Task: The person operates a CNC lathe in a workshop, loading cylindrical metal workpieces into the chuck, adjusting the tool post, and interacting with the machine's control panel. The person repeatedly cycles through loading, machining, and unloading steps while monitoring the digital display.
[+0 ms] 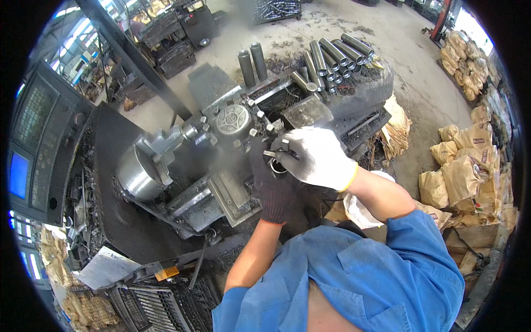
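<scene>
My left hand point(272, 195), in a dark knit glove, is closed around a metal tube point(279, 167) whose round open end faces up. My right hand point(318, 157) wears a white glove with blackened fingers. Its fingers pinch a small metal tool point(269, 153) just above the tube's mouth; the tool's exact kind is hard to tell, as the fingers cover most of it. Both hands meet in front of a lathe's tool turret point(232, 119). To their left is the lathe's round chuck point(142, 172), with a blur over the area between.
Several shiny metal tubes point(332, 58) lie piled on the machine's far end, and two more tubes point(251, 65) stand upright nearby. A control panel point(33, 138) with a lit screen is at left. Paper sacks point(459, 160) are heaped at right. A metal handle point(200, 260) juts out near the front.
</scene>
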Motion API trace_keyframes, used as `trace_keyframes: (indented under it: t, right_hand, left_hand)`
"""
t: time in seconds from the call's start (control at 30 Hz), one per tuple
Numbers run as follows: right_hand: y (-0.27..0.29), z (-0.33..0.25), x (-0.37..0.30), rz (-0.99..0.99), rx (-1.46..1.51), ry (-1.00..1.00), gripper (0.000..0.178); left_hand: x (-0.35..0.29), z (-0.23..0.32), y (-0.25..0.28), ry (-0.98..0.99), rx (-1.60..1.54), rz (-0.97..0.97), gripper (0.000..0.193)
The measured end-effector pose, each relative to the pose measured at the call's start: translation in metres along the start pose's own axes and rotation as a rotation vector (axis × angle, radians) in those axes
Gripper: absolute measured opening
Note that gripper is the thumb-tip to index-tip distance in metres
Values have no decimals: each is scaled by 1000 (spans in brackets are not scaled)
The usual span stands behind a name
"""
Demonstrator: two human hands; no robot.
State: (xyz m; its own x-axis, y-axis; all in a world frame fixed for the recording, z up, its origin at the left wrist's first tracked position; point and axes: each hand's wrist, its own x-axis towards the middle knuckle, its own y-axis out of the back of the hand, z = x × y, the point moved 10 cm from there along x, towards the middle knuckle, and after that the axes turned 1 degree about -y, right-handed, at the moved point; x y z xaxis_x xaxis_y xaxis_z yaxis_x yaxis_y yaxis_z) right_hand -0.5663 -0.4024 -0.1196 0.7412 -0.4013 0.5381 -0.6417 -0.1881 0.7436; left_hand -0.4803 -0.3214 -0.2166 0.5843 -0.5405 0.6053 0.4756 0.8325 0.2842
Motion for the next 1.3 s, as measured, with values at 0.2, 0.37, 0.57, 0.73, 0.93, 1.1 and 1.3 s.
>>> trace_keyframes:
  t: [0.2,0.37,0.57,0.73,0.93,1.1,1.3]
  right_hand:
    - [147,-10,1,338,447,-129,15]
    - [152,52,-5,375,1000,-287,20]
    - [94,107,-19,426,1302,-328,28]
    - [70,124,-23,441,1404,-320,31]
    - [48,138,-29,424,1452,-376,36]
    - [41,138,-31,409,1476,-412,36]
    - [37,139,-31,431,1520,-418,35]
  left_hand:
    - [30,78,35,-183,52,-66,65]
    - [82,112,40,-453,229,-68,26]
    - [94,112,35,-605,554,-55,19]
    - [96,100,29,-648,532,-83,19]
    - [103,93,26,-632,570,-131,17]
    - [103,91,28,-627,563,-125,16]
    - [101,87,28,-608,559,-114,16]
